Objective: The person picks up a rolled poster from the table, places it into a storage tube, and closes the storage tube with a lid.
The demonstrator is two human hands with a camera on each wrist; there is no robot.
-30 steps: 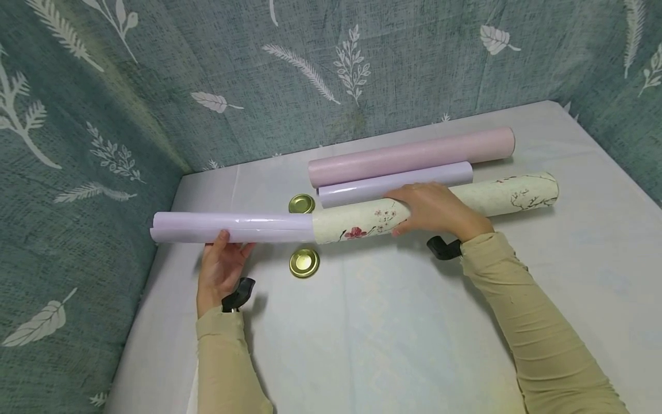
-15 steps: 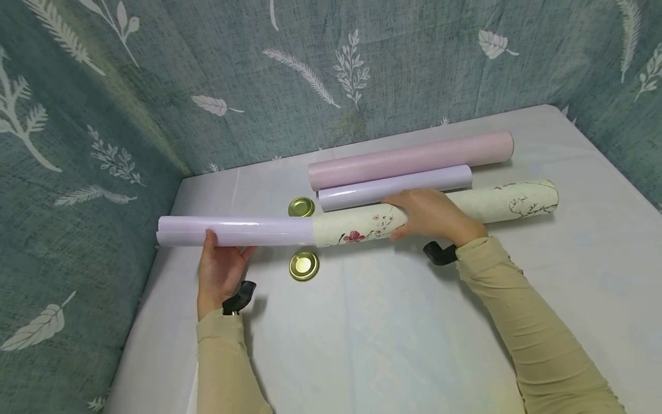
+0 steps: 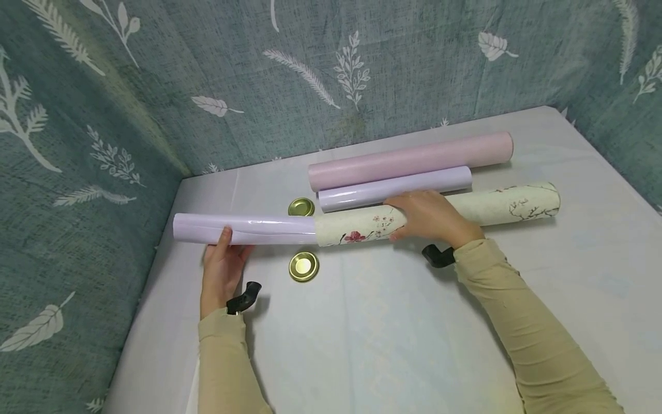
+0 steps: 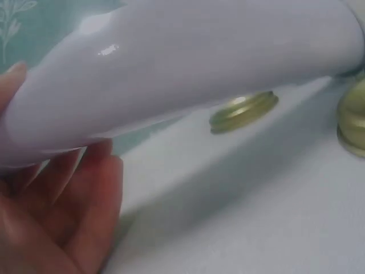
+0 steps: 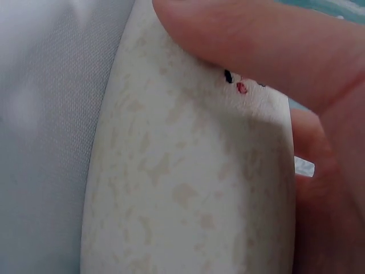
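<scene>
My left hand holds a glossy lilac paper roll, thumb on the near side and fingers beneath. The roll's right end sits inside the left end of a cream floral wallpaper roll. Around the middle of that cream roll, my right hand grips from above. In the left wrist view, the lilac roll hangs above the table, with fingers under it. The right wrist view shows the thumb lying across the cream roll.
Behind the cream roll lie a second lilac roll and a pink roll. One gold jar lid lies behind the held lilac roll, another gold lid in front. A patterned curtain backs the white table.
The held lilac roll has slid right, farther into the cream roll, so less of it shows. The left hand shifted back and then right along with it. The right hand stays on the cream roll.
</scene>
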